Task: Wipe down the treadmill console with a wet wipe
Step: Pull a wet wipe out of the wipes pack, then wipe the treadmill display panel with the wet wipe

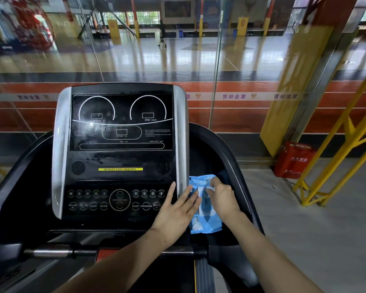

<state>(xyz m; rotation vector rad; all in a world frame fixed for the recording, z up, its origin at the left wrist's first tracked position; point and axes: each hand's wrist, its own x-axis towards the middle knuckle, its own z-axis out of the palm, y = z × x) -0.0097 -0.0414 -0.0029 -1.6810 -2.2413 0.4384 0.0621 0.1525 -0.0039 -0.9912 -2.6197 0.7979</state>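
Observation:
The black treadmill console with silver side trims fills the middle of the view; its dark display looks dusty and a button panel sits below. A blue wet wipe pack lies in the right side tray beside the console. My left hand rests flat, fingers spread, on the pack's left edge and the console's lower right corner. My right hand is on top of the pack, with thumb and fingers pinched at the white flap near its middle. No loose wipe is visible.
A curved black handrail runs along the right of the tray. A glass wall stands behind the treadmill. A red box and a yellow metal frame stand on the floor at the right.

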